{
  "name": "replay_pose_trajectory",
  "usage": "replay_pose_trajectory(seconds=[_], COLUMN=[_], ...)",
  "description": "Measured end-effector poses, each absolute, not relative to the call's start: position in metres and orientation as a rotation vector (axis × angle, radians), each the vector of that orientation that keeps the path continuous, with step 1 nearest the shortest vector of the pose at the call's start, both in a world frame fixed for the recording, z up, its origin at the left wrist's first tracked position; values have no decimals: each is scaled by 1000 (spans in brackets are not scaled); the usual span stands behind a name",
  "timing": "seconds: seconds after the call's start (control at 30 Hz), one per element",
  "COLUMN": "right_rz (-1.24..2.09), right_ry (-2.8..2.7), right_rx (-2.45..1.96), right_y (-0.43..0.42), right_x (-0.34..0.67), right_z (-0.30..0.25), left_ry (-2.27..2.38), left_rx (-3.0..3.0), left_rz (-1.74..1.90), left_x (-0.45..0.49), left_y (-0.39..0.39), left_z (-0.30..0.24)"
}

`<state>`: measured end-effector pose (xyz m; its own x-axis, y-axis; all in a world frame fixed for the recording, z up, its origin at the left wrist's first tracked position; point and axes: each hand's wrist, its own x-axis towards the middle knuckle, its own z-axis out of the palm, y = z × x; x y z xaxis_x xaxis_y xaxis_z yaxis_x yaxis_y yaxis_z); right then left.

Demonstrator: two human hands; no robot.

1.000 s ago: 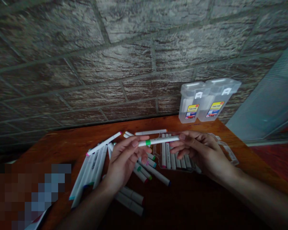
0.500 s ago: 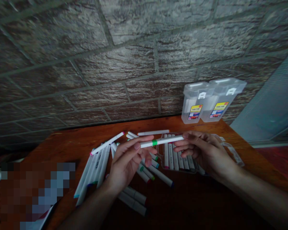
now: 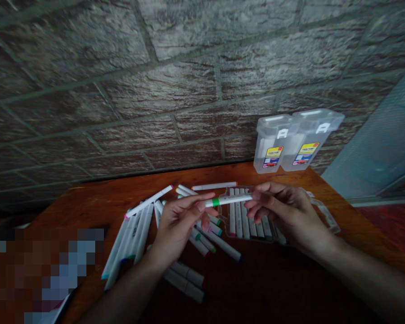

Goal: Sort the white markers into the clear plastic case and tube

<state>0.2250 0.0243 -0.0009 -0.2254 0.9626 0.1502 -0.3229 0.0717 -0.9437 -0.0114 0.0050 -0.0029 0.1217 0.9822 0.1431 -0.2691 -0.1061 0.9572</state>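
A white marker [image 3: 234, 198] with a green band is held level between both hands, above the table. Thumb and fingers of my left hand [image 3: 182, 218] pinch its left end, hiding the tip. My right hand [image 3: 286, 209] grips the other end between thumb and fingers. Under and beside my left hand lie several loose white markers [image 3: 227, 247] with coloured ends. Just below my right hand rests an open clear plastic case [image 3: 225, 225] with several markers [image 3: 245, 220] lined up in it; my right hand covers part of it.
Two clear plastic boxes [image 3: 270, 135] with yellow and blue labels stand at the back right against a stone-pattern wall [image 3: 189, 94]. More markers [image 3: 131, 243] lie at the left on the wooden table [image 3: 87, 198]. A blurred-out patch [image 3: 50, 274] covers the lower left.
My hands have come slightly closer together along the marker, so less of its white left end shows. The loose markers and the case lie as before.
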Motion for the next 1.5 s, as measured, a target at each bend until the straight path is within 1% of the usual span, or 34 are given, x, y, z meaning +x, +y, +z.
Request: replay_pose_trajectory(seconds=[0.1, 0.23, 0.33, 0.43, 0.53, 0.8, 1.03, 1.2, 1.5], right_rz=[1282, 959, 775, 653, 602, 659, 904, 957, 1076], right_ry=[-1385, -1657, -1840, -1943, -1975, -1946, -1792, -1795, -1594], right_rx=[-842, -897, -909, -908, -907, -990, -917, -883, -842], right_y=[22, 16, 10, 6, 4, 3, 5, 4, 6], right_x=[224, 222, 220, 219, 219, 219, 217, 216, 214], right_z=[-1, -4, -4, -2, -1, -6, -5, -6, 1], left_ry=[926, 1040, 1070, 1106, 1123, 1104, 1146, 1108, 1136], left_rx=[1252, 1394, 1506, 1642, 1732, 1796, 1709, 1767, 1500], left_rz=[1283, 1202, 1167, 1125, 1092, 1062, 1085, 1128, 1112], left_x=[-11, -7, -2, 0, -1, -3, -5, -5, -9], left_y=[5, 1, -3, -6, -8, -8, -7, -6, -2], left_z=[-4, -1, -3, -9, -14, -11, -7, -9, 1])
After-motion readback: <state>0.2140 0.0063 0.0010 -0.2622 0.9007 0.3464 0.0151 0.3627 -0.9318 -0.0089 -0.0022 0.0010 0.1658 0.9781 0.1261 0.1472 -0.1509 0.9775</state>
